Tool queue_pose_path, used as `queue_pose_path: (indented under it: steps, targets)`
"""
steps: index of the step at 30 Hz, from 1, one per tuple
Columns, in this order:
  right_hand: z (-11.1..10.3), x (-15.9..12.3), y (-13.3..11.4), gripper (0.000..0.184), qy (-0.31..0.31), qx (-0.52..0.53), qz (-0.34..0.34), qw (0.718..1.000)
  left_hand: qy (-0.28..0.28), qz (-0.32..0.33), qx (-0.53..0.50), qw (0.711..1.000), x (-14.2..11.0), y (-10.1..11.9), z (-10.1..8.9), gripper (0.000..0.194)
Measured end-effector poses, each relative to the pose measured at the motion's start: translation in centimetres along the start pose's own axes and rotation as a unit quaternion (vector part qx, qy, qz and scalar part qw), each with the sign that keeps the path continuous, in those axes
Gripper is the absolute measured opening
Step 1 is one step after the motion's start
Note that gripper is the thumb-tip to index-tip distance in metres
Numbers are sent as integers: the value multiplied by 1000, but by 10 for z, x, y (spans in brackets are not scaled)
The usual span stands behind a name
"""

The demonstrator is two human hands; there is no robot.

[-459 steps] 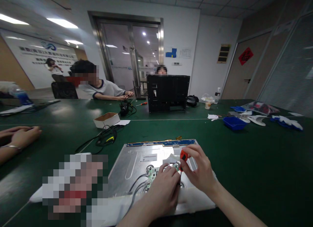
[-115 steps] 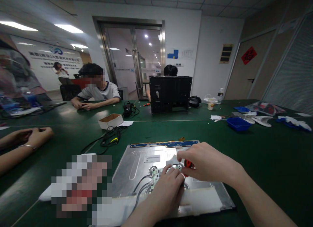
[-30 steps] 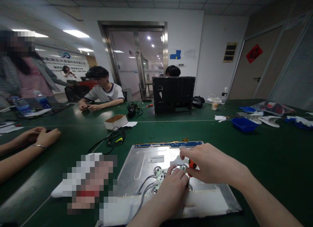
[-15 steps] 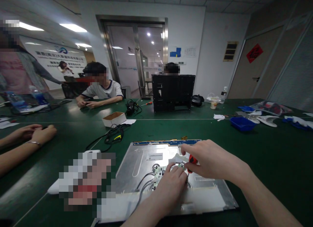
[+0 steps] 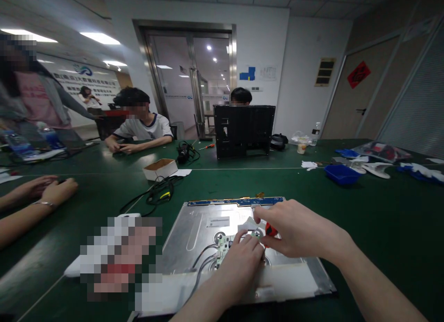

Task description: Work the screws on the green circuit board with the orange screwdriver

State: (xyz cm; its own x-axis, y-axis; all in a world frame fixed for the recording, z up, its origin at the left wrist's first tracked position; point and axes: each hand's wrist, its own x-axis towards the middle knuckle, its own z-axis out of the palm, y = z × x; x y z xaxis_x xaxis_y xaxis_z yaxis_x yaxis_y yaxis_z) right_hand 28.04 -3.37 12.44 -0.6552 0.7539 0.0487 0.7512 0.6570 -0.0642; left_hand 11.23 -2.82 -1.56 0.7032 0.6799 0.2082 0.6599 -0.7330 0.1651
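Note:
A flat silver display panel (image 5: 194,220) lies back side up in front of me, with a blue circuit strip (image 5: 243,201) along its far edge. My left hand (image 5: 239,257) rests over a small green circuit board (image 5: 224,244) at the panel's middle, its fingers laid across the board and covering much of it. Grey cables (image 5: 203,262) run from the board's left side. My right hand (image 5: 294,227) is closed round the red and black handle of a screwdriver (image 5: 270,229), held roughly upright at the board's right end. Its tip is hidden behind my left fingers.
Left of the panel lie a white blurred-out object (image 5: 104,248) and a black cable (image 5: 156,192). Further off stand an open cardboard box (image 5: 159,169), a black monitor shell (image 5: 244,130) and a blue tray (image 5: 342,174). Another person's hands (image 5: 52,192) are at the left.
My view has shifted slightly. The right hand has turned a little on the screwdriver, and less of the red handle shows. My left hand stays on the board.

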Motion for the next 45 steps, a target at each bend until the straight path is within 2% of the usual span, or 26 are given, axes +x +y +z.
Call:
queue_pose_path:
  steps: [5, 12, 20, 29, 32, 37, 39, 42, 45]
  targets:
    - [-3, -1, -2, 29, -2, 28, -9, 1000, 1, -1, -16, 1000, 2, -4, 4, 10]
    - [1, 1, 1, 31, -3, 34, 0, 999, -19, -15, -22, 999, 2, 0, -3, 8]
    - [-4, -1, 3, 29, -5, 40, -9, 999, -17, -3, -30, 999, 0, -1, -5, 9]
    - [-11, -3, 6, 25, -2, 56, 26, 998, -33, -7, -63, 997, -3, 1, -18, 8]
    - [-12, -4, 8, 24, 5, 58, 53, 997, -29, -8, -69, 997, -6, 2, -24, 16]
    - [-18, -8, 15, 20, 68, 50, 104, 991, 29, -17, -99, 995, -7, 0, -41, 46]
    - [-22, -11, 18, 23, 115, 51, 124, 984, 55, -34, -104, 993, -8, -7, -52, 40]
    - [-30, -15, 22, 33, 197, 49, 145, 968, 131, -78, -105, 983, -14, -24, -69, 31]
    - [-36, -21, 22, 42, 237, 47, 166, 956, 152, -138, -86, 975, -33, -46, -79, 36]
